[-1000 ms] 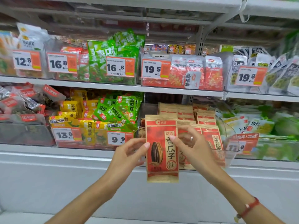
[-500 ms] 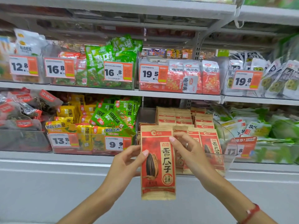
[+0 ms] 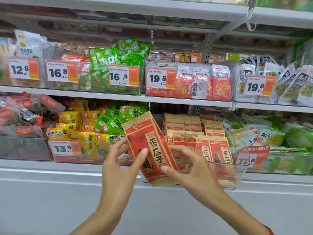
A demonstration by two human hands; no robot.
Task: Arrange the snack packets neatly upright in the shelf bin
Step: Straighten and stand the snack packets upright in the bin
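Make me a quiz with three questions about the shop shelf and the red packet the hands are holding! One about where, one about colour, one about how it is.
1. Where is the held packet?
A. In front of the clear bin
B. On the top shelf
C. On the floor

2. What colour are the packets behind the 16.8 tag on the upper shelf?
A. Blue
B. Green
C. Black

3. How is the held packet sitting?
A. Lying flat
B. Straight upright
C. Tilted, top leaning left

Answers: 1 A, the left hand and right hand hold it before the bin. 2 B, green packets fill that bin. 3 C, its top edge leans left.
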